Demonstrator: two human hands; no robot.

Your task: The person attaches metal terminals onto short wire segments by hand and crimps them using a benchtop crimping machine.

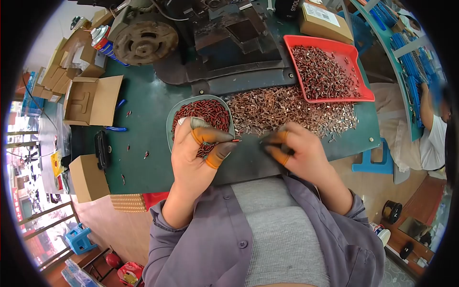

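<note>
Ribbed grey cloth of the top (282, 234) I wear lies closest, framed by an unbuttoned purple-grey overshirt (210, 239) whose sleeves end on my forearms. Both forearms angle inward from the sides, so my hands face each other above the near edge of the green surface (153, 174), wrists raised and backs upward. On the left hand (191, 153), index finger and thumb, both in orange, dark-tipped finger covers, close in a pinch on one small red part (235, 140) with its metal end pointing right. My right hand (303, 150) is curled, its covered fingertips drawn together a little apart from that part; they are too blurred to tell whether they hold anything. Beneath my left hand sits a bowl (170, 126) of red parts. Just beyond, loose coppery pieces (277, 110) spread in a heap, beside a red tray (364, 93) of similar parts. Behind them stands a dark machine (234, 43).
</note>
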